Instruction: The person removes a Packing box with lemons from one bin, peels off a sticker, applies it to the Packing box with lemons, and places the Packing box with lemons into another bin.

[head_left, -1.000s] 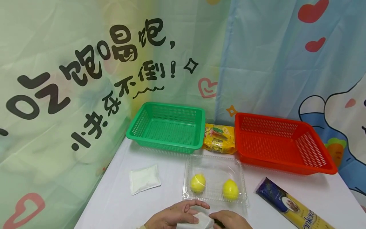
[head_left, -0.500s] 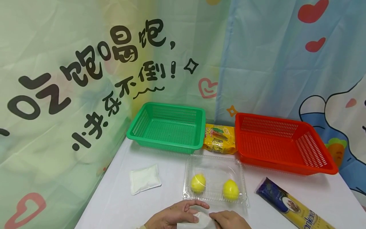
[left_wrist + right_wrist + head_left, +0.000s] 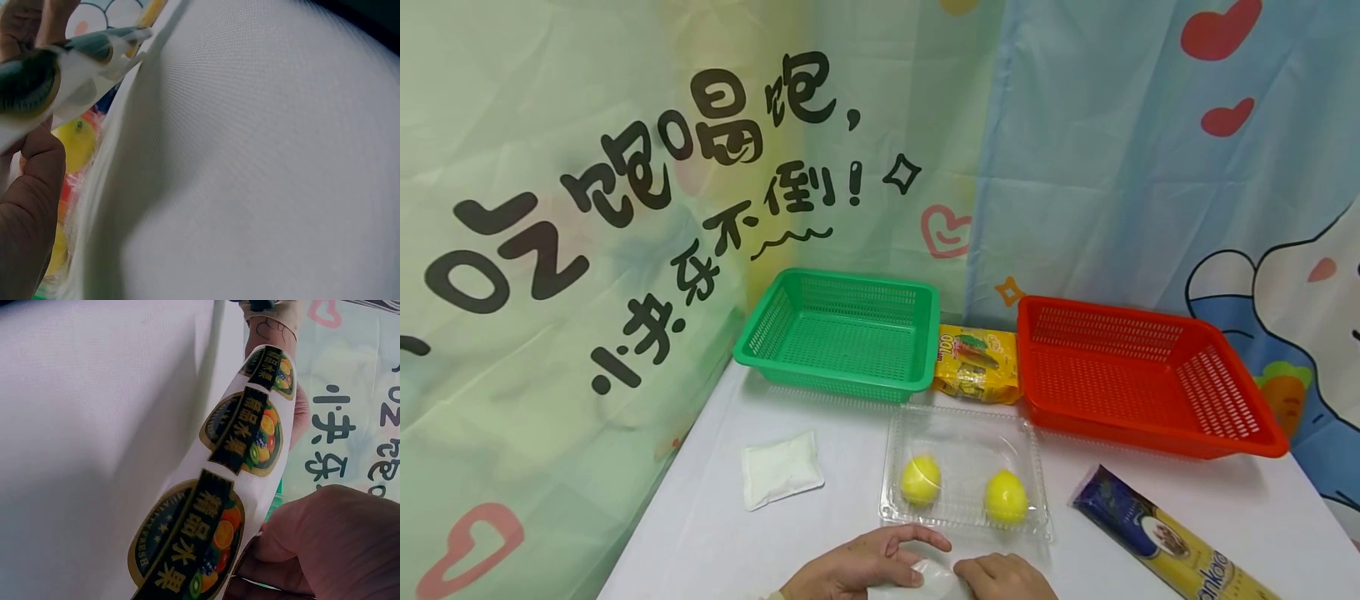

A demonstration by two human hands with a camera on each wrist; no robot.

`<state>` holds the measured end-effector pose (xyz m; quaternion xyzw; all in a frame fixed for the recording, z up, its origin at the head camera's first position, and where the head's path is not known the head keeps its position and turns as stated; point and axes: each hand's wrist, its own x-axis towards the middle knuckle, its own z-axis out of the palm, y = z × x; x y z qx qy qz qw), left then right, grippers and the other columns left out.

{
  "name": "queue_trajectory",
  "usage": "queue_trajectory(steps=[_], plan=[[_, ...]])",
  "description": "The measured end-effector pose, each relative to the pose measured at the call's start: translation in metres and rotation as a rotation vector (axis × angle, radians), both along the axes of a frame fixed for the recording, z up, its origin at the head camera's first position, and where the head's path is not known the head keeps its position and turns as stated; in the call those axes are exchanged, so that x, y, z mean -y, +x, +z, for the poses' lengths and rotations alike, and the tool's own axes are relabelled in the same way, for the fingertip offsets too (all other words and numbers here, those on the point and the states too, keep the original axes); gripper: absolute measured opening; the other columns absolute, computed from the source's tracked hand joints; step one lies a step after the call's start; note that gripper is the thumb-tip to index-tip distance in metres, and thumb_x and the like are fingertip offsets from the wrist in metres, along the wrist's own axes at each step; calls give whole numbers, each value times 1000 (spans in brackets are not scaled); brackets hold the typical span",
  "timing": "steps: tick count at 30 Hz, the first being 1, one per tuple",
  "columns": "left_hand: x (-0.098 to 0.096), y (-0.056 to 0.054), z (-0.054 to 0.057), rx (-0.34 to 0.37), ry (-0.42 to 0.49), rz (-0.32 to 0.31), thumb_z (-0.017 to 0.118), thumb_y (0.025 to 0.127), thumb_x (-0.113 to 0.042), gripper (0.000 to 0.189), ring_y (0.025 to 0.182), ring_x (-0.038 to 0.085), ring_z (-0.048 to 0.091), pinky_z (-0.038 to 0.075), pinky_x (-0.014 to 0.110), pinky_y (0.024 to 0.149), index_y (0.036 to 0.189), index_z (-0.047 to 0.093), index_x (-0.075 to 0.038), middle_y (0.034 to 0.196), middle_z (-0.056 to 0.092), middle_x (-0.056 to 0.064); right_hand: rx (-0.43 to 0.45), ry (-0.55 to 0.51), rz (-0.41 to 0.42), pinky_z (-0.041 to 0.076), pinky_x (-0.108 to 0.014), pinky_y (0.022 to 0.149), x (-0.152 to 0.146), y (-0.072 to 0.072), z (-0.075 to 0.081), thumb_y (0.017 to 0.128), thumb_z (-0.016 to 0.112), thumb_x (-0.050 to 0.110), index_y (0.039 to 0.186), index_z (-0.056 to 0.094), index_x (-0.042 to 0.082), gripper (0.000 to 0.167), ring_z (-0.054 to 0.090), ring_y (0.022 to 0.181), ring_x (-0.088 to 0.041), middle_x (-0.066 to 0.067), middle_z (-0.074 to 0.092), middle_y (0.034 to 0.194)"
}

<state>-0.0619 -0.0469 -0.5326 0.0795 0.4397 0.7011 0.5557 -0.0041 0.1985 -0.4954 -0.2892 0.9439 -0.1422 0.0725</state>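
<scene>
A white backing strip of fruit-label stickers (image 3: 244,431) curves between my two hands, low at the front of the head view. Its labels are black and gold with printed fruit. My left hand (image 3: 865,562) grips the strip, thumb on its white back and index finger stretched out above. At the strip's right end, my right hand (image 3: 1009,577) pinches its edge between thumb and fingers, around the nearest label in the right wrist view. Just beyond the hands stands a clear plastic clamshell box (image 3: 962,425) with two yellow lemons (image 3: 921,480) behind its clear plastic.
A white packet (image 3: 781,471) lies on the left of the white table. Behind are a green basket (image 3: 835,385), a yellow snack bag (image 3: 976,363) and a red basket (image 3: 1120,429). A blue and yellow pasta pack (image 3: 1165,533) lies at the right. Printed curtains enclose the table.
My right hand has shifted slightly down, and the dark patch seen under its fingers a second ago is out of sight. The white strip has bent a little. The left hand holds still.
</scene>
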Motion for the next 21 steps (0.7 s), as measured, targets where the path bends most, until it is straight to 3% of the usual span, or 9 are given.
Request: queue_trajectory(steps=[8, 15, 21], plan=[[1, 0, 0, -3, 5, 6, 61, 95, -8, 51, 89, 0, 65, 55, 15, 78, 145, 52, -18, 104, 68, -10, -28, -62, -75, 56, -28, 70, 3, 1, -3, 97, 66, 34, 101, 73, 15, 20, 59, 74, 0, 12, 66, 85], [1, 0, -4, 7, 59, 9, 57, 97, -5, 50, 105, 6, 67, 56, 20, 86, 146, 49, -16, 126, 68, -2, -45, -32, -85, 53, -26, 67, 3, 2, -2, 91, 73, 30, 97, 71, 16, 15, 51, 68, 1, 14, 61, 80], [1, 0, -4, -7, 37, 28, 57, 98, -6, 49, 102, 7, 68, 57, 20, 84, 145, 50, -16, 127, 68, 0, -200, 52, -139, 43, -22, 57, 10, 8, 0, 88, 75, 31, 83, 64, 19, 16, 39, 59, 0, 15, 50, 68]])
